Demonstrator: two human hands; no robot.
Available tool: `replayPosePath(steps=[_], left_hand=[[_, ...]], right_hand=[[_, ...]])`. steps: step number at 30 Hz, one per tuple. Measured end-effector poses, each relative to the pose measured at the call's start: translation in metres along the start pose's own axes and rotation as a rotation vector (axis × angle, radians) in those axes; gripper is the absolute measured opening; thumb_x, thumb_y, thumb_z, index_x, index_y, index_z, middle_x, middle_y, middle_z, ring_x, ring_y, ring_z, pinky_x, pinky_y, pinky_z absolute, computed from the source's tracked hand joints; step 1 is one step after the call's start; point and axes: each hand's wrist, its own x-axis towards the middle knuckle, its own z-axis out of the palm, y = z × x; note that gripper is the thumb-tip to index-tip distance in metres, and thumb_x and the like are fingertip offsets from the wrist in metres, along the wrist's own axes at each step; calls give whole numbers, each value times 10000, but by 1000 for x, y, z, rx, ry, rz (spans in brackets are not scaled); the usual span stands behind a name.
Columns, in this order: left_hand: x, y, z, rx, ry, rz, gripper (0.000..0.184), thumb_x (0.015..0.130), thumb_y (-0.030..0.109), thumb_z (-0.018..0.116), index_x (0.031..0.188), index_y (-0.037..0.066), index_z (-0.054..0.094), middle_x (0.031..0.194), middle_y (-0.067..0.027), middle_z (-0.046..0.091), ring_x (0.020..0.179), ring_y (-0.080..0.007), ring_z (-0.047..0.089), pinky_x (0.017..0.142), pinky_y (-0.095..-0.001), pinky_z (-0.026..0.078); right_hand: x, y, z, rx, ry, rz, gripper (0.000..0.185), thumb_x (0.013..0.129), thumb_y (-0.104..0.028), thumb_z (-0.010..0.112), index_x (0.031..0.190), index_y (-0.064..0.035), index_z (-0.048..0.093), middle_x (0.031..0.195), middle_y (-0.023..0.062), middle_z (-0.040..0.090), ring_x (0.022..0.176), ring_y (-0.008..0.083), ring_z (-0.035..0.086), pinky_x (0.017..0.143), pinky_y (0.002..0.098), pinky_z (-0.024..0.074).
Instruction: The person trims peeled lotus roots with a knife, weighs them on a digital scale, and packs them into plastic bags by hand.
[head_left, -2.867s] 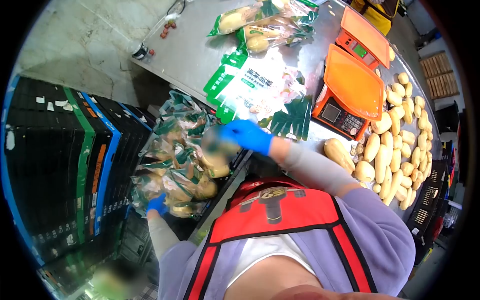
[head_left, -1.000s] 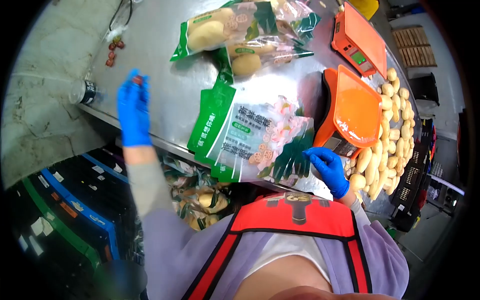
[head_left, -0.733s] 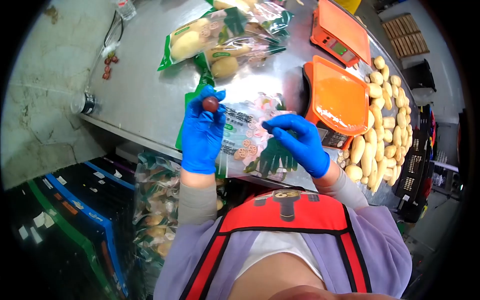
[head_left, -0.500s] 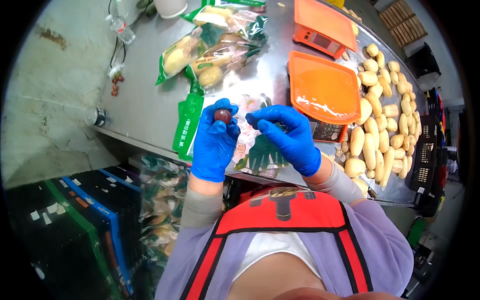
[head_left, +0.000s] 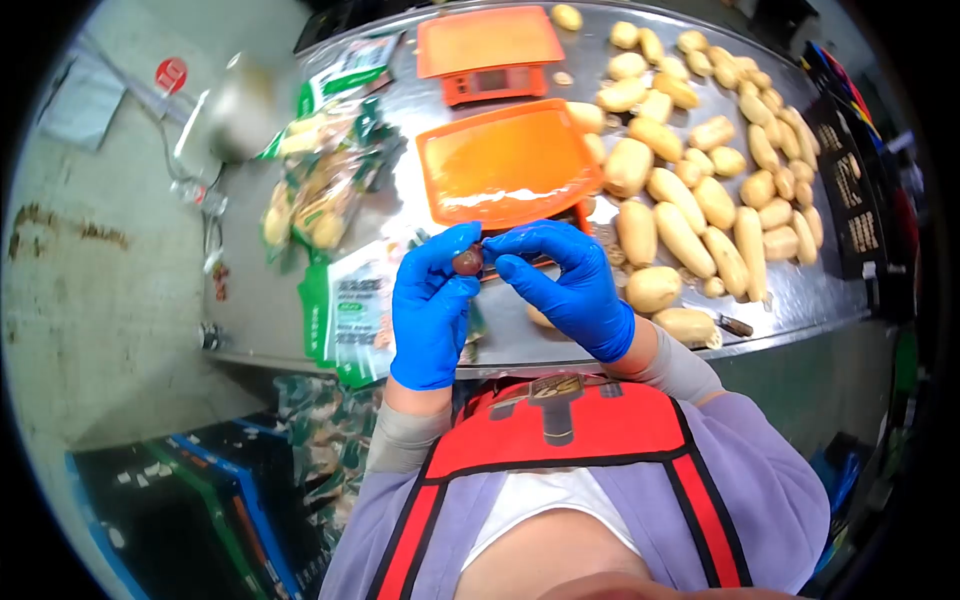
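Note:
My left hand [head_left: 433,305], in a blue glove, is closed on a small dark red round fruit [head_left: 467,262] held between thumb and fingertips. Close on its right, my right hand [head_left: 565,285], also gloved in blue, has its thumb and fingers bent together at the fruit. Whether it pinches part of the fruit is too small to tell. Both hands are above the table's front edge, just before an orange scale [head_left: 508,165]. Flat printed bags [head_left: 352,310] with green edges lie left of my left hand.
Many pale, long root pieces [head_left: 680,232] cover the right of the metal table [head_left: 255,325]. Filled bags [head_left: 325,190] lie at the left, and a second orange scale [head_left: 490,45] stands farther back. Small red fruits [head_left: 220,282] are near the left edge. Black crates [head_left: 190,500] stand below left.
My left hand has gone from the left of the table, fruit in its fingers, to meet my right hand before the scale. The view has turned to the right.

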Motion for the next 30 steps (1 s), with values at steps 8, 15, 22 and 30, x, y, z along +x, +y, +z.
replayPosePath(steps=[8, 15, 22, 30], left_hand=[[5, -46, 75, 171, -216, 179, 424, 712, -201, 527, 1062, 36, 563, 1167, -127, 497, 1091, -249, 528, 874, -327, 483], [5, -58, 104, 319, -270, 175, 454, 689, -192, 551, 1093, 13, 552, 1085, -116, 542, 1048, -237, 549, 855, -319, 483], [1, -67, 114, 216, -147, 77, 430, 739, -159, 533, 1140, -4, 530, 1129, -133, 570, 1004, -200, 573, 838, -295, 480], [3, -74, 96, -356, -61, -348, 332, 838, 38, 543, 1161, -35, 511, 1150, -133, 567, 971, -177, 577, 784, -254, 482]], right_hand=[[-29, -28, -81, -170, 105, -25, 127, 788, -50, 649, 912, -21, 656, 801, 66, 651, 727, 122, 640, 649, 239, 502], [-34, -32, -115, -370, 152, -94, 87, 741, -57, 664, 827, -53, 660, 729, 91, 635, 638, 177, 624, 588, 263, 485], [-30, -15, -124, -355, 144, -90, 55, 718, -55, 660, 762, -47, 627, 681, 86, 600, 564, 178, 569, 530, 273, 450], [-23, -8, -124, -340, 59, -54, 52, 726, -2, 630, 773, -20, 618, 719, 73, 608, 642, 159, 590, 594, 262, 462]])
